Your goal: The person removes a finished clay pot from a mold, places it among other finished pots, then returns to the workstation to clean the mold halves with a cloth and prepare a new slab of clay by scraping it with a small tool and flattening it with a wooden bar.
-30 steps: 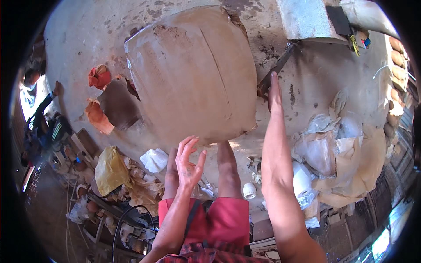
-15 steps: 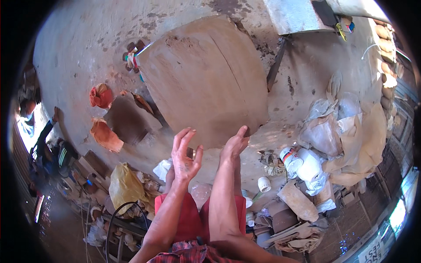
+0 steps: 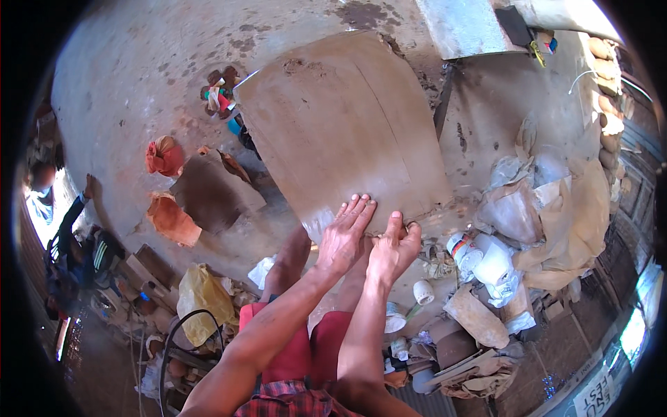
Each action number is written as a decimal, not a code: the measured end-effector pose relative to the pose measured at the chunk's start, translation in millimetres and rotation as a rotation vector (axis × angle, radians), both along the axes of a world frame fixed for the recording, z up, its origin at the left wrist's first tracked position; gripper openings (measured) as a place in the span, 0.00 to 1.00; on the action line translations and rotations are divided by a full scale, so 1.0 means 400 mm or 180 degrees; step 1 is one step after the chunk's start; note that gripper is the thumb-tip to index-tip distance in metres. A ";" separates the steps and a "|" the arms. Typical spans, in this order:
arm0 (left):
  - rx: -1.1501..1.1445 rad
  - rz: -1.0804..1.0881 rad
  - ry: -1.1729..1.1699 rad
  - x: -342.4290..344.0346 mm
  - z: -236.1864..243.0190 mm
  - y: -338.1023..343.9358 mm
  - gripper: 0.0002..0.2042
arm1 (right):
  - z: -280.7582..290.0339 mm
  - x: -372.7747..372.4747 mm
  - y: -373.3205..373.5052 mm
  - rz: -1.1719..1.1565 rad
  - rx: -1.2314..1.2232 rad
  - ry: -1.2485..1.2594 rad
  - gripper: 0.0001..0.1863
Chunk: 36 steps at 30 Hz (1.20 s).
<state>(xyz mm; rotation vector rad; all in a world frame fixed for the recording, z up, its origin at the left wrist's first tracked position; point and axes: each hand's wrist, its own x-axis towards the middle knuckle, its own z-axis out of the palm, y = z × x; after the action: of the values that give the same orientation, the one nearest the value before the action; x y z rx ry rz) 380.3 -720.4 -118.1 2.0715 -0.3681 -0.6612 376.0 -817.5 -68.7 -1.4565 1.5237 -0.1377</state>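
A large, flat, roughly square brown board (image 3: 340,132), smeared with what looks like clay, lies in front of me with a long dark line across its right part. My left hand (image 3: 345,233) rests flat on its near edge, fingers stretched forward. Just to the right, my right hand (image 3: 394,251) is closed on the same edge, thumb on top and the other fingers curled under, partly hidden. My bare legs and red shorts (image 3: 288,351) show below the hands.
To the left lie a red cloth bundle (image 3: 165,156), a dark flat piece (image 3: 212,191) and an orange curved shard (image 3: 174,219). Plastic bags (image 3: 514,208) and a white tub (image 3: 464,254) crowd the right. A yellow bag (image 3: 205,302) sits lower left. Another person (image 3: 69,240) is at far left.
My left hand has come down from the air onto the board's near edge. My right hand has moved right and nearer. The board has shifted slightly right and turned.
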 end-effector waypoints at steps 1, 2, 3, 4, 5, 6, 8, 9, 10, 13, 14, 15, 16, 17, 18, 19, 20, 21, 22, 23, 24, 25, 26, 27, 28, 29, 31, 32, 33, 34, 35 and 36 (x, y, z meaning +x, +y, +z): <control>0.0049 -0.0029 -0.0102 0.027 0.021 0.006 0.35 | 0.022 0.015 0.003 -0.0039 0.0057 0.0029 0.16; 0.0066 -0.0049 -0.0113 0.055 0.043 0.017 0.35 | 0.023 -0.002 -0.002 0.0193 0.0071 -0.0374 0.24; -0.0059 -0.0135 0.0219 0.098 0.082 0.021 0.35 | 0.017 -0.016 -0.009 -0.0191 0.0224 -0.0943 0.31; -0.0147 -0.0213 0.0564 0.134 0.114 0.032 0.36 | -0.004 -0.035 -0.002 -0.0579 0.0407 -0.1498 0.38; -0.0104 -0.0310 0.0394 0.171 0.145 0.038 0.35 | -0.033 -0.022 0.012 -0.0884 0.0357 -0.1385 0.47; -0.0112 -0.0338 0.0387 0.199 0.174 0.035 0.35 | -0.066 -0.010 0.016 -0.0909 0.0343 -0.1396 0.47; -0.0017 -0.0628 0.0466 0.252 0.226 0.034 0.35 | -0.147 0.017 0.040 -0.1375 0.0970 -0.1523 0.46; 0.0015 -0.0664 0.0471 0.270 0.251 0.036 0.34 | -0.180 0.029 0.059 -0.1467 0.1154 -0.1574 0.45; 0.0027 -0.0687 0.0442 0.284 0.254 0.035 0.34 | -0.212 0.042 0.067 -0.1516 0.1261 -0.1629 0.45; -0.0158 -0.0893 0.0530 0.322 0.241 0.060 0.31 | -0.271 0.062 0.081 -0.1520 0.1343 -0.1662 0.44; -0.0286 -0.1248 0.0832 0.360 0.229 0.069 0.30 | -0.278 0.062 0.088 -0.1496 0.1352 -0.1679 0.43; -0.0423 -0.1596 0.1137 0.393 0.215 0.070 0.30 | -0.274 0.056 0.094 -0.1455 0.1327 -0.1697 0.43; -0.0432 -0.1599 0.1122 0.413 0.185 0.061 0.30 | -0.265 0.044 0.097 -0.1418 0.1293 -0.1709 0.43; -0.0561 -0.1382 0.1121 0.425 0.143 0.061 0.35 | -0.248 0.034 0.108 -0.1366 0.1276 -0.1724 0.42; -0.0696 -0.1157 0.1129 0.424 0.101 0.061 0.41 | -0.225 0.015 0.119 -0.1300 0.1224 -0.1735 0.42; -0.0670 -0.1131 0.1123 0.403 0.055 0.052 0.41 | -0.200 -0.002 0.132 -0.1235 0.1210 -0.1745 0.42; -0.0637 -0.1275 0.0822 0.380 0.005 0.031 0.43 | -0.172 -0.014 0.146 -0.1164 0.1185 -0.1781 0.41; -0.0659 -0.1431 0.0532 0.374 -0.013 0.004 0.46 | -0.146 -0.038 0.144 -0.1087 0.1117 -0.1810 0.41; -0.0683 -0.1416 0.0514 0.373 -0.029 0.000 0.46 | -0.120 -0.059 0.145 -0.1017 0.1060 -0.1847 0.40; -0.0594 -0.1644 0.0537 0.364 -0.028 -0.002 0.47 | -0.091 -0.084 0.155 -0.0942 0.0990 -0.1858 0.40; -0.0497 -0.1872 0.0557 0.357 -0.026 -0.001 0.48 | -0.071 -0.101 0.165 -0.0876 0.0958 -0.1891 0.40; -0.0574 -0.1779 0.0497 0.353 -0.024 0.014 0.49 | -0.053 -0.115 0.180 -0.0805 0.0938 -0.1930 0.39; -0.0584 -0.1771 0.0464 0.356 -0.006 0.021 0.49 | -0.029 -0.126 0.190 -0.0737 0.0909 -0.2001 0.39; -0.0633 -0.1747 0.0426 0.354 0.013 0.024 0.49 | -0.006 -0.142 0.195 -0.0678 0.0887 -0.2061 0.39; -0.0676 -0.1726 0.0387 0.352 0.034 0.029 0.50 | 0.015 -0.158 0.202 -0.0611 0.0852 -0.2115 0.38; -0.0724 -0.1702 0.0361 0.346 0.063 0.030 0.52 | 0.034 -0.177 0.208 -0.0554 0.0832 -0.2163 0.38; -0.0708 -0.1636 0.0170 0.325 0.120 0.048 0.51 | 0.076 -0.221 0.223 -0.0496 0.0810 -0.2268 0.38; -0.0813 -0.1597 -0.0035 0.320 0.160 0.030 0.51 | 0.097 -0.232 0.216 -0.0429 0.0745 -0.2369 0.37; -0.0778 -0.1568 -0.0120 0.320 0.204 0.041 0.51 | 0.114 -0.245 0.220 -0.0372 0.0712 -0.2468 0.37; -0.0932 -0.1640 -0.0210 0.316 0.259 0.054 0.51 | 0.126 -0.254 0.229 -0.0329 0.0681 -0.2601 0.37; -0.0876 -0.1576 -0.0134 0.312 0.311 0.075 0.52 | 0.134 -0.257 0.242 -0.0272 0.0681 -0.2741 0.37; -0.0827 -0.1519 -0.0060 0.295 0.354 0.080 0.53 | 0.148 -0.265 0.246 -0.0226 0.0669 -0.2871 0.36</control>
<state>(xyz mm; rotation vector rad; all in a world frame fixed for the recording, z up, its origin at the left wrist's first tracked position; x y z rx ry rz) 498.3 -688.6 23.7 1.7510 -0.9269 -0.8236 269.9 -719.1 -9.6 -0.9549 0.8098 -0.5744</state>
